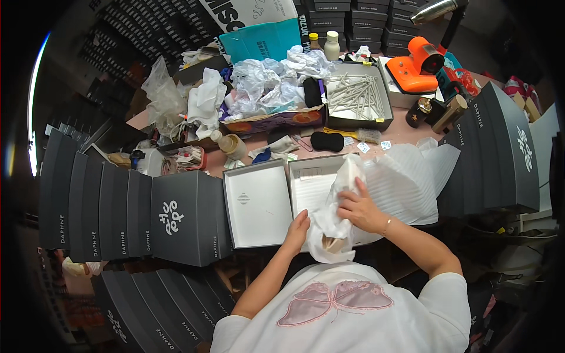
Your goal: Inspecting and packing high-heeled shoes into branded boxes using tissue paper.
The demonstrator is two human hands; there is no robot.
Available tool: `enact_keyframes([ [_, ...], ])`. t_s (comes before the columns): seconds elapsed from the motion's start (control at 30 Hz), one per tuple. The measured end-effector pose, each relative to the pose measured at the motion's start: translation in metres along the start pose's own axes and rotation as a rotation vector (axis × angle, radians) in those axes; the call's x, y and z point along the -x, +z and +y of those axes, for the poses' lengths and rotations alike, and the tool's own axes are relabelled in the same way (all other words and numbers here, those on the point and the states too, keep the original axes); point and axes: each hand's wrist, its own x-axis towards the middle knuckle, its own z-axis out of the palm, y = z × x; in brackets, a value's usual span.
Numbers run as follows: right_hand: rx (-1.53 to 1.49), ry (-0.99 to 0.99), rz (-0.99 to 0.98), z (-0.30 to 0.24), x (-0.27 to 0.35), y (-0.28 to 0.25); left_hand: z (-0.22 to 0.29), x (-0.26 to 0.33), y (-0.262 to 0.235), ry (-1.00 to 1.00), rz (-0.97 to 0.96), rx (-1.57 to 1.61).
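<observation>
White tissue paper wraps a long bundle over the box base. From the bundle's near end pokes a beige piece, perhaps part of a shoe; the rest is hidden. My right hand grips the bundle from its right side, thumb and fingers bent on the paper. My left hand is upright at the bundle's left side, fingers stretched out and seemingly holding nothing. Beneath lies the white-lined box base, and against its left side the white inside of a box lid.
Grey shoe boxes stand in rows left, with more on the right. White ribbed wrapping sheet spreads at right. Behind are a black brush, a tray of white sticks, crumpled paper and an orange device.
</observation>
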Motion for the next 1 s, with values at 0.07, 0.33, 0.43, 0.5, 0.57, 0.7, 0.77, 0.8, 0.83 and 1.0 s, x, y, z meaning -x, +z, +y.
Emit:
enact_keyframes([
  [0.07, -0.024, 0.052, 0.200, 0.008, 0.011, -0.046, -0.016, -0.011, 0.020, -0.084, 0.003, -0.190],
  [0.33, 0.086, 0.277, 0.135, 0.007, 0.085, -0.085, -0.028, -0.041, 0.066, -0.290, 0.306, -0.206],
  [0.43, 0.119, 0.233, 0.100, 0.002, 0.089, -0.075, -0.024, -0.038, 0.061, -0.270, 0.086, -0.235],
  [0.5, 0.127, 0.180, 0.104, 0.002, 0.078, -0.082, 0.021, -0.021, 0.052, 0.341, 0.119, -0.662],
  [0.57, 0.160, 0.145, 0.111, 0.003, 0.066, -0.092, 0.092, 0.002, 0.037, 0.725, 0.160, -0.997],
  [0.7, 0.108, -0.058, 0.074, 0.006, 0.014, -0.082, 0.163, 0.025, -0.038, 0.506, 0.087, -0.794],
  [0.77, 0.112, -0.124, -0.023, 0.004, -0.015, -0.053, 0.189, 0.044, -0.059, 0.325, 0.064, -0.545],
  [0.8, 0.114, -0.165, -0.075, 0.003, -0.027, -0.035, 0.195, 0.048, -0.075, 0.298, 0.071, -0.625],
  [0.83, 0.107, -0.179, -0.105, 0.002, -0.033, -0.010, 0.199, 0.049, -0.092, 0.269, 0.076, -0.703],
  [1.0, 0.127, -0.287, -0.422, -0.006, -0.040, 0.097, 0.156, 0.026, -0.114, 0.353, 0.184, -0.854],
])
